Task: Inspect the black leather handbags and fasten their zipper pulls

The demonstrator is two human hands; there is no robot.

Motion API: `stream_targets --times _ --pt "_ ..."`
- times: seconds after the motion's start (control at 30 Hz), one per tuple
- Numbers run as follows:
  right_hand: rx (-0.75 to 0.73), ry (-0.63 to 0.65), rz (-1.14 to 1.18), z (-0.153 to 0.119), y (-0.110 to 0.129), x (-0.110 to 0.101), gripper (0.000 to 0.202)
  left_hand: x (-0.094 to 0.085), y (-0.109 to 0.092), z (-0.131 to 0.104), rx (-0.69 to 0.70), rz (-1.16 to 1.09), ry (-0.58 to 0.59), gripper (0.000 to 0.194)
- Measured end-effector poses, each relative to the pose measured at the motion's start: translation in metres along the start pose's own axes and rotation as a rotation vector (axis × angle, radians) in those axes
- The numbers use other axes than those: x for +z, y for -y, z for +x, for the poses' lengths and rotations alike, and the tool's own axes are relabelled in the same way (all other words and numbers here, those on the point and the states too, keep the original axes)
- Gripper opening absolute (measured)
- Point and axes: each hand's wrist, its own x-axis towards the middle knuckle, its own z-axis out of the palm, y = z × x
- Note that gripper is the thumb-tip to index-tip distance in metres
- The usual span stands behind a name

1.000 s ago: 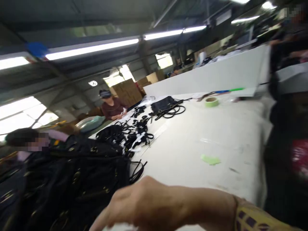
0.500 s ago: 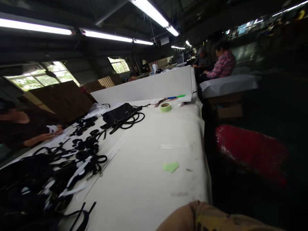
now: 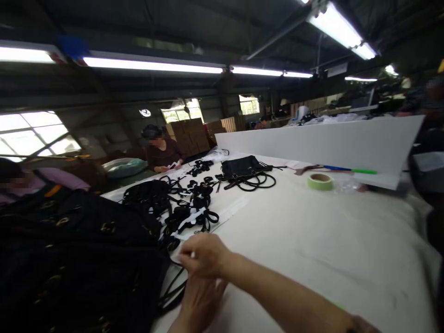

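Note:
My right hand [image 3: 204, 253] is closed, thumb and fingers pressed together, at the lower middle of the view. Just below and partly behind it is my left hand [image 3: 201, 296], blurred, its fingers mostly hidden. What the right hand pinches, if anything, is too small to make out. Both are beside a large pile of black bags [image 3: 86, 249] with metal fittings. Black cords [image 3: 173, 289] lie by the left hand, and black straps with white strips [image 3: 190, 217] lie beyond the hands on the pale table [image 3: 284, 236].
A black bag with looped handles [image 3: 246, 167] lies farther back. Right of it are a green tape roll [image 3: 319, 181], a blue and green tool [image 3: 347, 169] and a white upright panel [image 3: 312, 143]. Across the table sits a person [image 3: 163, 150]; another person [image 3: 52, 178] bends behind the pile.
The view has swung left, bringing the large bag pile and another person into sight. Both my hands have come into view, close together; earlier only a brown sleeve showed at the bottom.

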Motion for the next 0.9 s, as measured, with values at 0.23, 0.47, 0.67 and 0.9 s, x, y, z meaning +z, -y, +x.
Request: stream_targets --times 0.23,0.47,0.67,0.9 --pt "0.537 0.108 -0.320 0.010 -0.208 -0.050 0.025 0.048 0.012 0.013 -0.110 -0.116 0.047 0.054" --pt "0.817 0.021 -0.497 0.033 -0.290 -0.062 0.038 0.033 0.003 0.015 -0.162 -0.048 0.101 0.056" --pt "0.848 0.061 -0.512 0.066 -0.312 -0.051 0.039 0.029 0.003 0.019 -0.158 0.003 0.146 0.058" --pt "0.903 0.023 -0.562 0.065 -0.322 -0.056 0.037 0.029 0.004 0.020 -0.183 -0.074 0.148 0.058"
